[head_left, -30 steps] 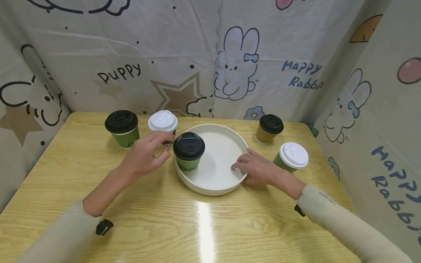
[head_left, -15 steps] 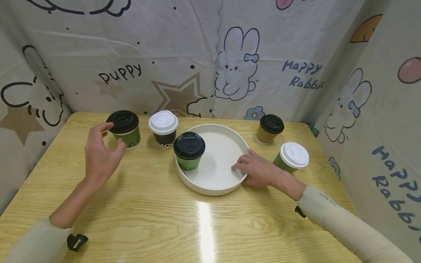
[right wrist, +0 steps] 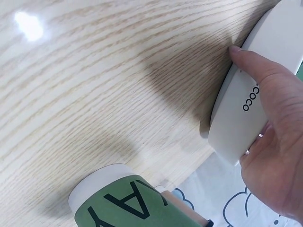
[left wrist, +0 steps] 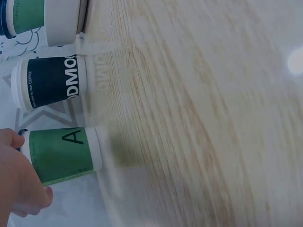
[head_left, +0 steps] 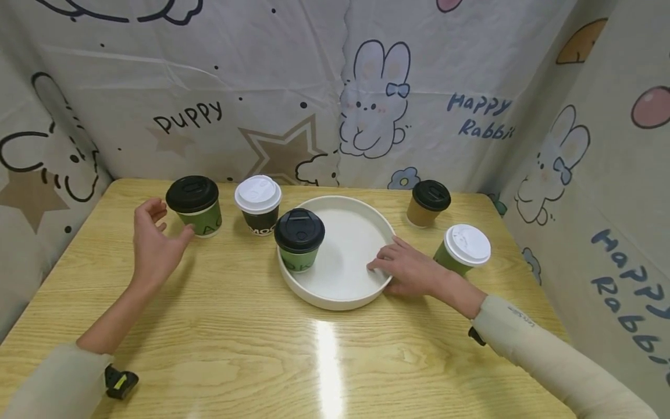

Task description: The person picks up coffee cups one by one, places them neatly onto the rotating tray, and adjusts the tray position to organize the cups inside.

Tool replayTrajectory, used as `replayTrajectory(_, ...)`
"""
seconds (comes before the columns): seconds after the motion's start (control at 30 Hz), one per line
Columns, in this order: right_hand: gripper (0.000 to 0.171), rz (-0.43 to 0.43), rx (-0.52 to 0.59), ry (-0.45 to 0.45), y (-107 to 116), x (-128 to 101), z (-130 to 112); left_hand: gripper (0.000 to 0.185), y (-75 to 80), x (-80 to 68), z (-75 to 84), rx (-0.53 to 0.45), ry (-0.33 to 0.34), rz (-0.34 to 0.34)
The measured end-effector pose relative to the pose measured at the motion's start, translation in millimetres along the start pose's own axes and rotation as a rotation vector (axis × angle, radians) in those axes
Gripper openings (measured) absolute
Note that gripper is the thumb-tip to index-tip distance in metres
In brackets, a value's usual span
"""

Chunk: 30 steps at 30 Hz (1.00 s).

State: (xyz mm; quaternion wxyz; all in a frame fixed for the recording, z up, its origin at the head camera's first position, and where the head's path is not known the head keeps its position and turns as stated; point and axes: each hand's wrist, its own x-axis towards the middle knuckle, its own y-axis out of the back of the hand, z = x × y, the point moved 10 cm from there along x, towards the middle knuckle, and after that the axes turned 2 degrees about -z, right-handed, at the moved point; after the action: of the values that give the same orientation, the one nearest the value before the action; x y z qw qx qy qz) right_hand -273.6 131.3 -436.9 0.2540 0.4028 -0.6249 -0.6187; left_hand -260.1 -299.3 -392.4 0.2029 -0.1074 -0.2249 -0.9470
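Observation:
My left hand (head_left: 157, 241) is beside a green paper cup (head_left: 203, 218) with a black lid, at the table's back left. Its thumb and fingers are spread about the cup's left side, the thumb close to the cup's wall; the left wrist view has the hand (left wrist: 23, 175) near the lid end. With my right hand (head_left: 410, 267) I grip the right rim of a round white tray (head_left: 340, 304), fingers over the rim and thumb (right wrist: 255, 64) along the outer wall. Inside the tray, at its left, stands another green cup (head_left: 299, 260) with a black lid.
Between left cup and tray stands a dark cup (head_left: 260, 221) with a white lid. Right of the tray are a brown cup (head_left: 421, 214) with a black lid and a green cup (head_left: 450, 260) with a white lid. A printed cloth (head_left: 293, 70) hangs behind the table.
My left hand has moved left, from the dark cup by the tray to the green cup's left side, coming closer around it. The right hand and tray have stayed put.

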Motion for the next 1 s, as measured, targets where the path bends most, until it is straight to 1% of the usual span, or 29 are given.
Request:
replayTrajectory(0.07, 0.052, 0.001, -0.003, -0.001, 1, 0, 0, 0.075, -2.4, 2.5, -6.1, -0.026, 0.039, -0.014)
replayTrajectory(0.2, 0.051, 0.011, -0.004, 0.0, 1, 0, -1, 0.079, -7.6, 6.5, -14.6, -0.061, 0.096, -0.042)
replayTrajectory(0.37, 0.05, 0.021, 0.004, -0.003, 0, 0, -2, 0.082, -13.9, 9.7, -23.3, -0.098, 0.142, -0.073)
replayTrajectory(0.53, 0.051, 0.029, -0.001, -0.008, -1, -1, -2, 0.084, -20.3, 13.1, -27.7, -0.112, 0.155, -0.097)
replayTrajectory(0.8, 0.051, 0.037, -0.002, -0.007, 1, -2, -5, 0.087, -25.0, 18.3, -32.5, -0.115, 0.179, -0.092)
replayTrajectory(1.0, 0.054, 0.051, 0.001, -0.011, 3, -2, -7, 0.088, -26.3, 22.4, -36.6, -0.113, 0.176, -0.077)
